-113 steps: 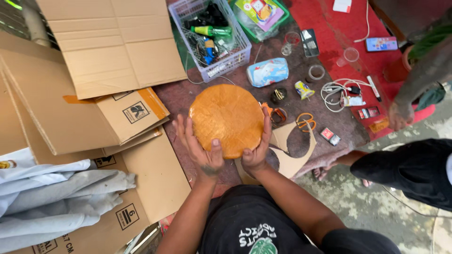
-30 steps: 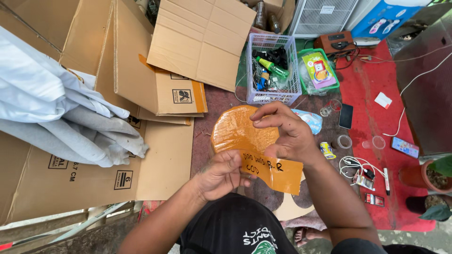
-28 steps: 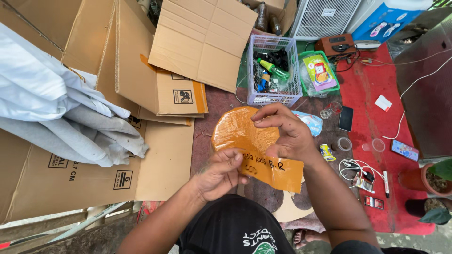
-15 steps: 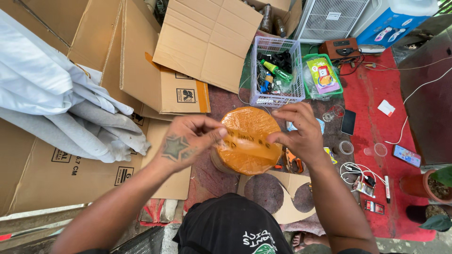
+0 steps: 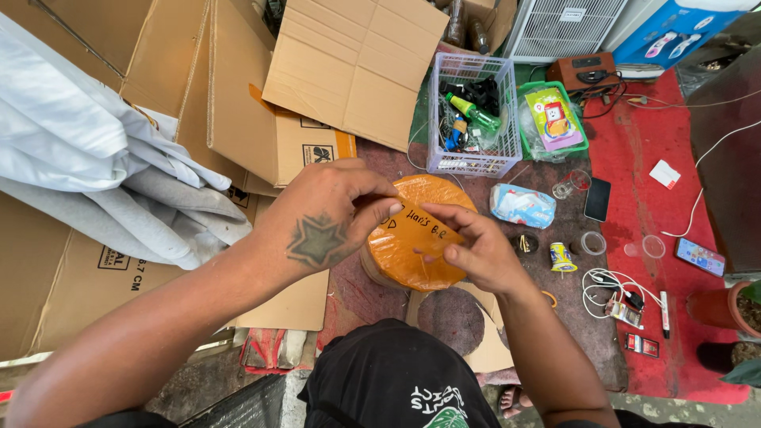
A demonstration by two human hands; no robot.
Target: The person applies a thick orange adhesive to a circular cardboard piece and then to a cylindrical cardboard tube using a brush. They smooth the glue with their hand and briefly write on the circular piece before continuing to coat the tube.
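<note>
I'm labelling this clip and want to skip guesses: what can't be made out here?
Head view only:
- Underside of the orange wrapped round parcel: hidden by the parcel itself.
- Left hand fingertips: tucked behind the parcel's edge.
- Right hand grip: too small to tell.
- White plastic basket contents: jumbled and small.
</note>
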